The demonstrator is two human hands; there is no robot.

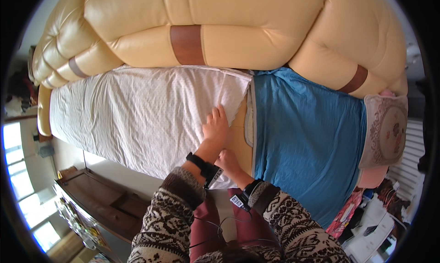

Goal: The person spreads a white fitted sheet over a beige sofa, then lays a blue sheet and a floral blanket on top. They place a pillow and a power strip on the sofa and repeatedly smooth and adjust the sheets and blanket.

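Note:
A pale patterned cloth cover lies wrinkled along the left part of a cream leather sofa. My left hand rests palm down on this cover near its right border, fingers extended, holding nothing that I can see. Just below it, my right hand is curled into a fist at the border of the pale cover; the cloth between its fingers is mostly hidden. Beside both hands, a strip of bare tan seat shows between the pale cover and a blue cloth cover on the right.
The sofa backrest with brown bands rises along the far side. A patterned pad lies at the right end. A dark wooden table stands at lower left. White boxes sit at lower right. A cable hangs before my legs.

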